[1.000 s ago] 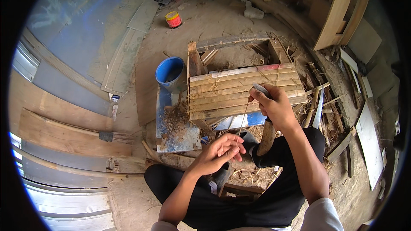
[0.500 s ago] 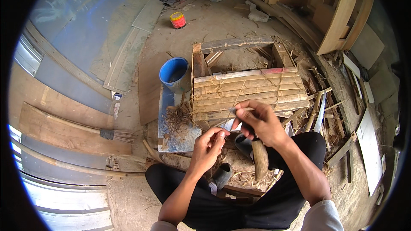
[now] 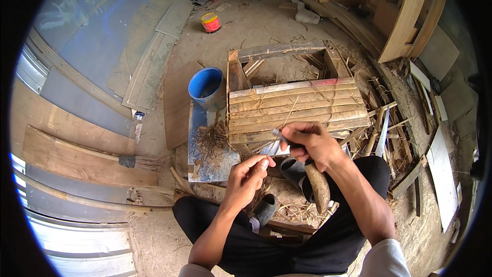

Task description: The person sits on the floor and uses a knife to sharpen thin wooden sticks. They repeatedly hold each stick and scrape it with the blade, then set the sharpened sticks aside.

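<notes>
Near the one bamboo frame [image 3: 297, 107], the right hand [image 3: 307, 143] is gripping one knife [image 3: 281, 136], fingers closed; the left hand [image 3: 248, 174] is pinching one thin strip [image 3: 287, 118]. One blue bucket [image 3: 205, 87] is sitting left.

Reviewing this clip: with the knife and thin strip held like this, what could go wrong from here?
The right hand holds a knife whose blade end sits close to the left hand pinching a thin bamboo strip; a slip might nick those fingers. The strip may also snap or splinter. Loose shavings and scraps crowd the ground around the bamboo frame.
</notes>
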`<action>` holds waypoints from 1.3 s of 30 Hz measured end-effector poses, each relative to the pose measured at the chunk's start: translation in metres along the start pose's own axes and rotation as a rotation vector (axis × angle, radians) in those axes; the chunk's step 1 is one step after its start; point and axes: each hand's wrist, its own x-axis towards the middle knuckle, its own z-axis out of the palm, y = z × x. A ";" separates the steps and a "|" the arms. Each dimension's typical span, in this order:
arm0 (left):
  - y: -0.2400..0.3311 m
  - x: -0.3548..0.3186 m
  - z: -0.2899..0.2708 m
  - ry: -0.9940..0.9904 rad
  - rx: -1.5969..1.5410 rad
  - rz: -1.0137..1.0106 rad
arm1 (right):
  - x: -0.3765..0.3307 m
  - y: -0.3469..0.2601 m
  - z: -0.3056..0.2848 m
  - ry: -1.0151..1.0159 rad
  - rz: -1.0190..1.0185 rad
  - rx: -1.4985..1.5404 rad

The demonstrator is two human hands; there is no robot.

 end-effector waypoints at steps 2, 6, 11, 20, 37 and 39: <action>0.002 -0.001 0.001 -0.013 0.040 0.006 | -0.001 -0.006 -0.003 0.030 0.001 0.023; 0.001 -0.002 0.004 -0.001 0.098 0.035 | 0.000 -0.008 -0.014 0.084 -0.005 0.058; -0.001 -0.005 0.003 -0.015 0.122 0.044 | 0.002 -0.022 -0.041 0.142 -0.103 0.114; -0.001 -0.003 -0.008 0.001 -0.073 0.009 | -0.012 -0.031 -0.032 0.319 -0.227 -0.022; 0.001 -0.002 0.001 0.038 0.100 0.023 | -0.002 -0.001 0.007 0.008 -0.031 -0.107; 0.002 -0.002 0.002 0.050 0.131 0.020 | -0.002 -0.003 0.004 0.033 -0.076 -0.034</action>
